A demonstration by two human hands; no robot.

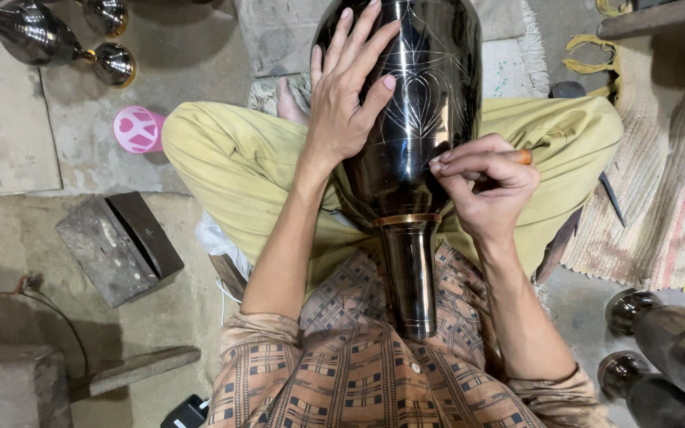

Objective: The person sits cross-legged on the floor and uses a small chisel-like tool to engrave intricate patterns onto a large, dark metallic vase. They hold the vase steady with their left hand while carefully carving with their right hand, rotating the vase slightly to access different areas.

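Lying across the lap, dark vase (406, 158) points its neck at the chest. Left hand (346, 95) rests flat on the body, fingers spread, gripping nothing. Right hand (485, 186) pinches a tool (522, 157) with its tip against the engraved surface. More vases (675, 349) right.

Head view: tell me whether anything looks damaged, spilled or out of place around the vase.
Nothing stands out. The dark metal vase lies across the lap, neck toward the body, its engraved lines clean and unbroken. The left hand lies flat on it; the right hand holds a wooden-handled tool against it. More vases lie on the floor, no dents visible.
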